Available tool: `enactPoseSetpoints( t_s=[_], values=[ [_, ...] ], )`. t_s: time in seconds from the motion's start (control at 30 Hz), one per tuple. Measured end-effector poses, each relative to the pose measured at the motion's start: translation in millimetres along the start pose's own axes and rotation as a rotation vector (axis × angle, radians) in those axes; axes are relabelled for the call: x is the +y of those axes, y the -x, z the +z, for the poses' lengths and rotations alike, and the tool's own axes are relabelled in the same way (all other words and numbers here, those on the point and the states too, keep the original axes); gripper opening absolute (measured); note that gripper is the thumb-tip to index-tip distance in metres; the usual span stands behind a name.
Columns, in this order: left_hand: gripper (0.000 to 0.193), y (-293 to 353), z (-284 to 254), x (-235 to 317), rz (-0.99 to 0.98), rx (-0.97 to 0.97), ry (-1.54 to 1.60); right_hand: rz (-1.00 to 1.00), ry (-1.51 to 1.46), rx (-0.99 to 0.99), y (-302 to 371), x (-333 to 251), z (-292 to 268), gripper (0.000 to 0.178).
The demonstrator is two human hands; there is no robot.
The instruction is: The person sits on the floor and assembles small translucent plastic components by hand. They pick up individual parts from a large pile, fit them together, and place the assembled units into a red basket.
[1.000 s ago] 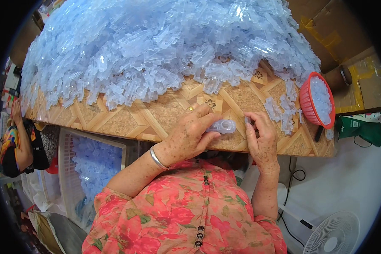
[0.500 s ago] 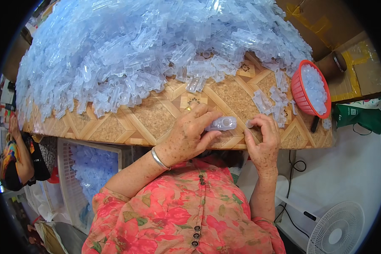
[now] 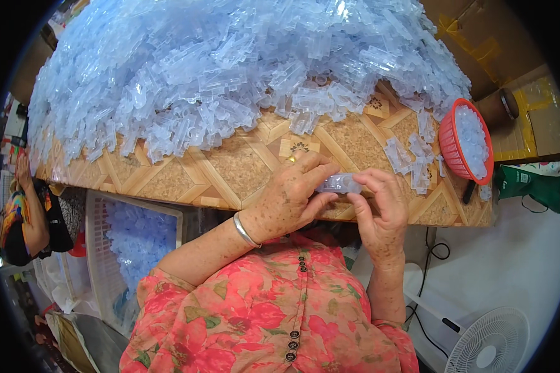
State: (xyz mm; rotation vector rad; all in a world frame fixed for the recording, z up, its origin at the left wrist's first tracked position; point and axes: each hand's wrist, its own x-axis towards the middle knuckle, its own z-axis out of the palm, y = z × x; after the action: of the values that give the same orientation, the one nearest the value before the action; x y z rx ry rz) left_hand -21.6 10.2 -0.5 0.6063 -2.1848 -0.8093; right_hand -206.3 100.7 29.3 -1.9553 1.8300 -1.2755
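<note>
Over the table's near edge, my left hand [image 3: 286,194] grips a clear, pale-blue oblong plastic piece [image 3: 338,183] between thumb and fingers. It lies sideways, its left end hidden by those fingers. My right hand [image 3: 384,214] is closed in a pinch at the right end of this piece, thumb below and fingers above. The small round translucent piece that these fingertips held is now hidden by them or by the oblong piece. Beyond both hands rises a big heap of similar clear plastic pieces [image 3: 224,74].
Several loose clear pieces [image 3: 420,149] lie right of my hands on the patterned table [image 3: 230,171]. A red basket [image 3: 452,152] holds small translucent parts. A white crate [image 3: 98,239] of bluish pieces stands below left, a white fan [image 3: 488,349] below right. Another person's arm [image 3: 34,211] shows far left.
My right hand has moved left, bringing its small round piece against the right end of the oblong one. My left hand keeps its grip. The whole view has shifted slightly.
</note>
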Motion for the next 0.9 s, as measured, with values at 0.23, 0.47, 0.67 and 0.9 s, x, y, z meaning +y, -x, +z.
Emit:
enactPoseSetpoints(
  t_s=[0.23, 0.47, 0.67, 0.9],
  values=[
    [0.044, -0.8, -0.9, 0.3, 0.008, 0.001, 0.019, 0.054, -0.044, -0.033, -3.0, 1.8, 10.1, 0.029],
    [0.041, -2.0, -0.3, -2.3, 0.002, 0.019, 0.029, 0.028, -0.068, -0.096, -15.4, 3.4, 10.2, 0.025],
    [0.039, -1.5, -6.3, 0.8, -0.012, -0.013, -0.011, 0.135, -0.148, -0.088, -7.2, 1.9, 12.0, 0.028],
    [0.038, 11.1, -19.4, 10.4, -0.12, -0.104, -0.069, 0.107, -0.101, -0.162, -6.4, -14.0, 13.1, 0.029]
  ],
)
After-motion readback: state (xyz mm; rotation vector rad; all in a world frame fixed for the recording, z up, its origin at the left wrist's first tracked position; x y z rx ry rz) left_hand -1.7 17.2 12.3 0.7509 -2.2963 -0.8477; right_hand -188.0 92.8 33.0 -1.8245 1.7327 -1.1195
